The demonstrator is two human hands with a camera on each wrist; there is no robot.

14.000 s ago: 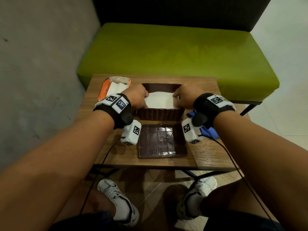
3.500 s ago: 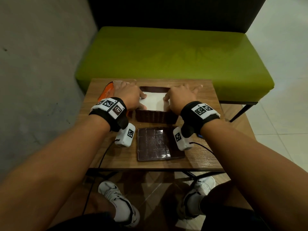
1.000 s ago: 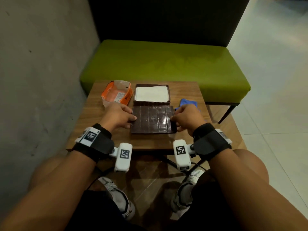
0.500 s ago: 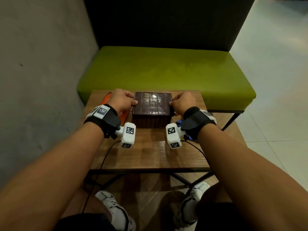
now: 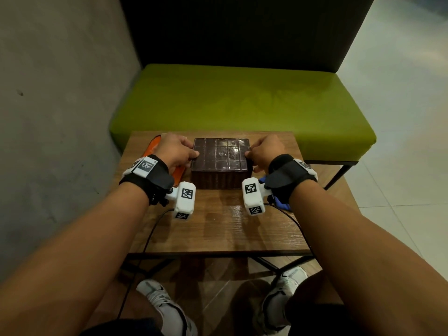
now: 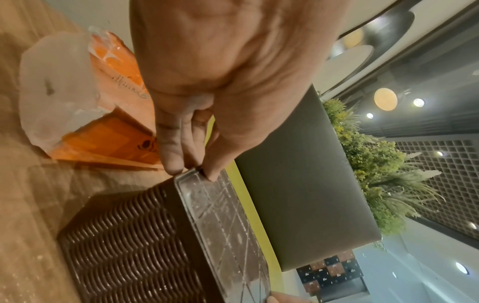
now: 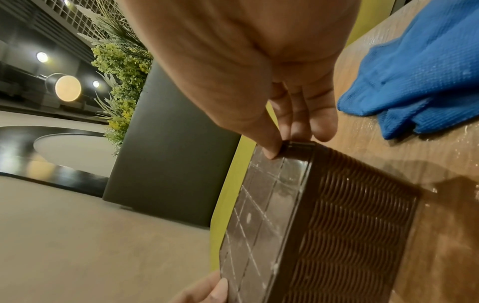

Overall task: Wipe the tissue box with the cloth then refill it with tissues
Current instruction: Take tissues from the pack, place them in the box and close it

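Currently box (image 5: pixel 221 163) mid-table (image 5: pixel 218 226), lid (image 5: pixel 221 154) on. Left hand (image 5: pixel 175 151) and right hand (image 5: pixel 263 151) pinch opposite lid edges. Judged rigid, light; glossy lid likely slippery, ribbed sides better hold.

Both arms reach forward, left hand (image 5: pixel 175 151) and right hand (image 5: pixel 264 151) apparently pinching with curled fingers.

Green bench (image 5: pixel 242 103) behind wooden table (image 5: pixel 218 229)
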